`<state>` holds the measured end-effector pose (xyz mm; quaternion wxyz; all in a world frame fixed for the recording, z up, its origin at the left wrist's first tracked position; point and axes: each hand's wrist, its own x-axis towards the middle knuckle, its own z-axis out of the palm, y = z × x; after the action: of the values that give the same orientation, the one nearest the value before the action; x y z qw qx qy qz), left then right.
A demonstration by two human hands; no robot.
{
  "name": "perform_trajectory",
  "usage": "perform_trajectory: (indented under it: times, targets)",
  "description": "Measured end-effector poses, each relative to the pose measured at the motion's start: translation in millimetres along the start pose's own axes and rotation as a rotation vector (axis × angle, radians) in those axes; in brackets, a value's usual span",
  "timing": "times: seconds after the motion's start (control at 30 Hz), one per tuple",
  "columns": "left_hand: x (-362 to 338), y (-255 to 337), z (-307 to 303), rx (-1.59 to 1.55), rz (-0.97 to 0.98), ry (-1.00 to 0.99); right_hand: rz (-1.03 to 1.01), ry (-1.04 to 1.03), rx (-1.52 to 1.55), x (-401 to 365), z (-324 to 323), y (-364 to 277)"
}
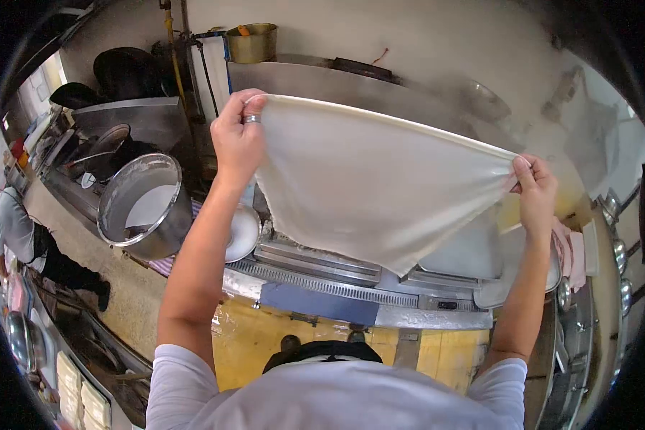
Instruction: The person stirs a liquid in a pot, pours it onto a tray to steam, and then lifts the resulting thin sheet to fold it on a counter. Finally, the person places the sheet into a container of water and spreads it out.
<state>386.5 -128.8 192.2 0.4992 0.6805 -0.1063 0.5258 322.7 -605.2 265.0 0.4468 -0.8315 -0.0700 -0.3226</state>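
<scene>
You pinch the thin white sheet (373,186) by its top corners, left hand (238,136) and right hand (534,190) both clenched on its edge and spread wide, so it hangs taut and uncreased above the steel steamer tray (473,251), clear of the steel pot (145,204).

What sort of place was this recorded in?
Probably a commercial kitchen or food workshop: a large metal pot with white contents, stainless steel trays, and the left hand and right hand stretching a thin white sheet.
</scene>
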Motion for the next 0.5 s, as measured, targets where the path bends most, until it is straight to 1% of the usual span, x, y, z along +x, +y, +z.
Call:
perform_trajectory:
  times: [0.07, 0.1, 0.2, 0.23, 0.4, 0.47, 0.5]
  targets:
    - [6, -8, -15, 0.005, 0.009, 0.008, 0.008, -0.011, 0.010, -9, 14, -16]
    - [8, -7, -23, 0.010, -0.024, 0.004, 0.012, -0.018, 0.015, -13, 19, -23]
    - [13, -17, -41, 0.020, -0.003, 0.006, 0.044, -0.011, 0.085, -22, 33, -35]
    - [13, -20, -46, 0.002, 0.034, 0.013, 0.047, -0.014, 0.066, -24, 35, -37]
    - [11, -21, -62, 0.053, 0.030, 0.011, 0.079, 0.012, -0.034, -42, 43, -57]
    - [10, -16, -67, 0.089, 0.037, -0.001, 0.080, 0.020, -0.043, -45, 40, -53]
    - [8, -19, -67, 0.052, 0.059, 0.027, 0.081, 0.023, -0.048, -47, 38, -50]
